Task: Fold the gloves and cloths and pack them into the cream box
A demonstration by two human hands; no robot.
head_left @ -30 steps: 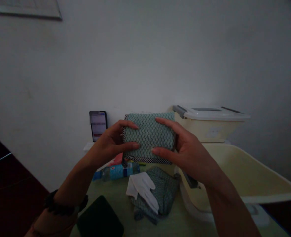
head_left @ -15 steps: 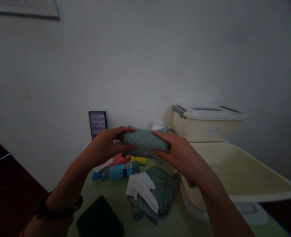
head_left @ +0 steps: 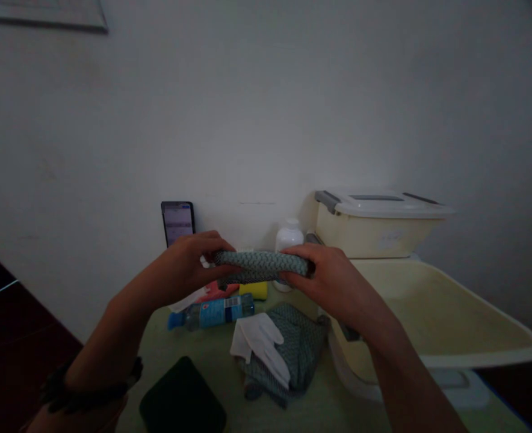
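Note:
My left hand (head_left: 207,258) and my right hand (head_left: 315,264) hold a folded grey-green patterned cloth (head_left: 261,264) between them, lifted above the table. Each hand pinches one end, thumb below and fingers on top. The folded edge faces me, so the cloth looks like a thin roll, and a dark mesh-like layer shows along its underside. Below it on the table lies a crumpled cloth of similar pattern (head_left: 300,346), with a white glove (head_left: 261,349) draped across it. A blue-labelled plastic bottle (head_left: 221,311) lies on its side to the left of the glove.
Behind my hands stand a white bottle (head_left: 288,234) and a phone (head_left: 178,222) leaning on the wall. A yellow object (head_left: 253,291) and a red item (head_left: 216,291) lie nearby. An open cream bin (head_left: 478,361) and a lidded box (head_left: 374,231) occupy the right. A dark green object (head_left: 182,397) sits front left.
The cloth has tilted from showing its broad face to showing its narrow folded edge. Its top is lower, so more of the white bottle behind shows. Both hands keep their hold.

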